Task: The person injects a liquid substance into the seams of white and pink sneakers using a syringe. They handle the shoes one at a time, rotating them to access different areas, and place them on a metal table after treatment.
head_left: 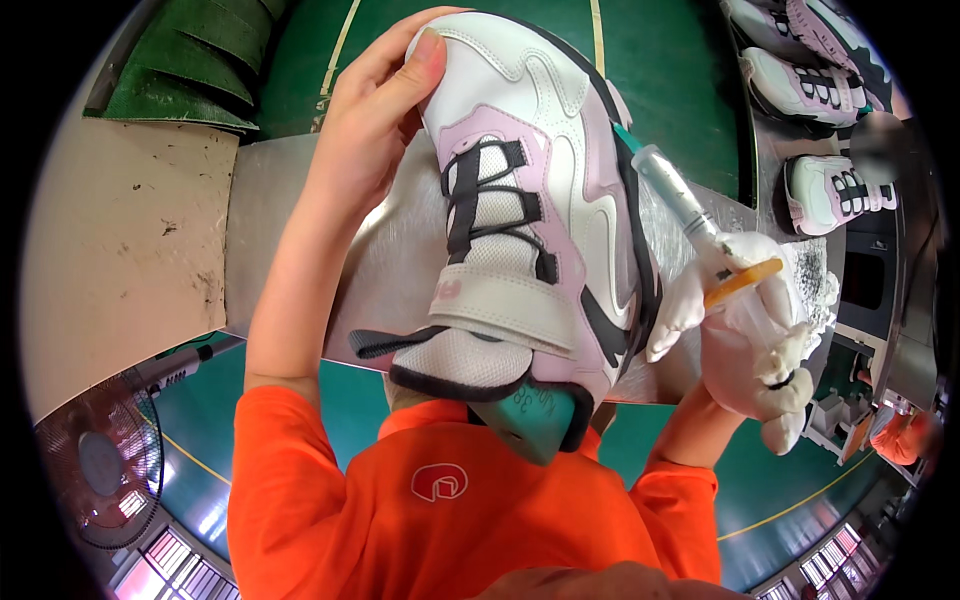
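Observation:
A white and pink sneaker (575, 215) with black laces and a grey strap fills the middle, toe away from me. A green shoe last (540, 425) shows at its heel opening. My bare left hand (385, 105) grips the toe, thumb on top. White-gloved, my right hand (745, 330) is closed around a clear syringe (672, 188). Its green tip meets the sole's edge at the right of the sneaker. Across the gloved fingers lies an orange-yellow strip (743, 283); whether it belongs to the syringe I cannot tell.
A shiny metal bench (280, 190) lies under the sneaker. More sneakers (838, 195) stand on a rack at the right. Green flaps (190, 60) hang at the upper left above a beige panel (130, 220). A fan (100, 460) stands lower left.

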Demonstrator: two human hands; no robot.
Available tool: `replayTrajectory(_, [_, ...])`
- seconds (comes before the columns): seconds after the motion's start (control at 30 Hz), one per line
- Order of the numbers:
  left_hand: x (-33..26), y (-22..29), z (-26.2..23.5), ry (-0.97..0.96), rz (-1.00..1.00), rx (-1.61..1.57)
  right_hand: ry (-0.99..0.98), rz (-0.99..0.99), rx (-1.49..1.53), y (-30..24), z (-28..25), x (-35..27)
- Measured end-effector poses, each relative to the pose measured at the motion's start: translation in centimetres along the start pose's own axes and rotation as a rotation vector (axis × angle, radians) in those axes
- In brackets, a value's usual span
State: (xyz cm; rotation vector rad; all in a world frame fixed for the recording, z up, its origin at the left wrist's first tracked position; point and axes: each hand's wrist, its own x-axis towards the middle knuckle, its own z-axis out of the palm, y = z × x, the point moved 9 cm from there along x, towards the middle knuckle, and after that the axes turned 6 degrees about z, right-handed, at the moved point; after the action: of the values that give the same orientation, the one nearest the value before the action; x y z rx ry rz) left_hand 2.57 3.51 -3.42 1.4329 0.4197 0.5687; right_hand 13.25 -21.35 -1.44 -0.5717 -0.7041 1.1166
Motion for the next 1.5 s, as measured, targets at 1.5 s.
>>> replayTrajectory(1.5, [27.2, -12.1, -13.6, 0.756, 0.034, 0.184, 1.323, -0.193, -1.267, 2.7, -4.8, -16.4])
